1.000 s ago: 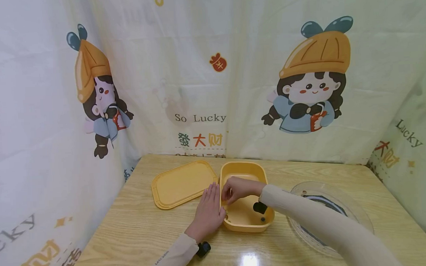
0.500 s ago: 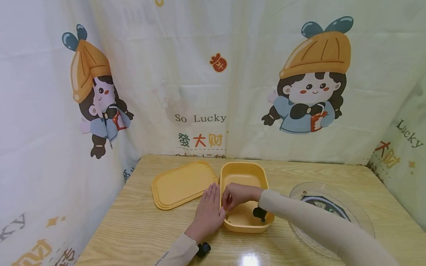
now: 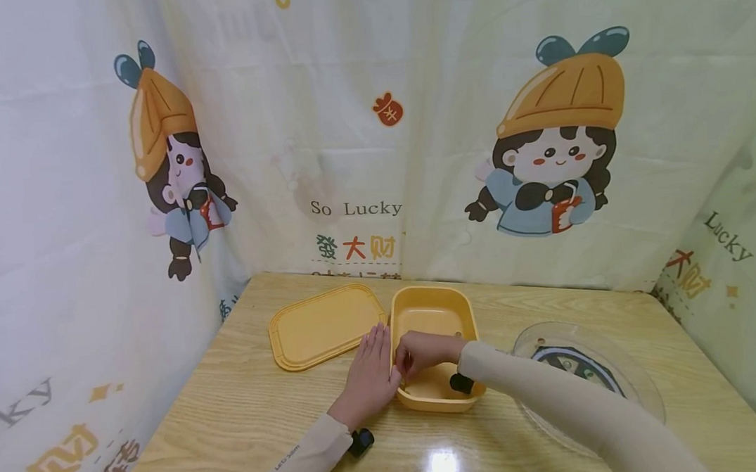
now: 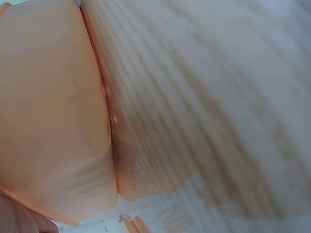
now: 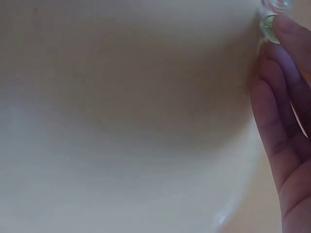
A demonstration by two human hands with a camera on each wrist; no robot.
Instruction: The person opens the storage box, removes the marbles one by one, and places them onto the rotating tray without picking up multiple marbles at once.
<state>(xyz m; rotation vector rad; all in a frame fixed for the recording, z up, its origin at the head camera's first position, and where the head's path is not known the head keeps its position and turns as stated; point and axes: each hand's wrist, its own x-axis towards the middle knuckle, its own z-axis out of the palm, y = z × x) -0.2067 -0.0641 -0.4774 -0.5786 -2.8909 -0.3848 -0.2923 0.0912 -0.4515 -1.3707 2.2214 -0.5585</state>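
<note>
My right hand is inside an orange-yellow rectangular container, low along its left wall. Thumb and fingers pinch a small clear-green glass marble in the right wrist view. Beside that lies a second clear marble with orange in it, partly cut off by the frame edge. My left hand lies with straight fingers along the outside of the container's left wall, its thumb at the rim. The left wrist view shows the container's outer wall and a bit of the hand at the lower left corner.
A matching orange-yellow lid lies flat left of the container. On the right stands a clear round dish with a dark pattern and small pieces, partly under the right forearm. A printed curtain surrounds the wooden table.
My right hand has shifted down along the container's inner left wall, towards the near end. The left hand stays in place.
</note>
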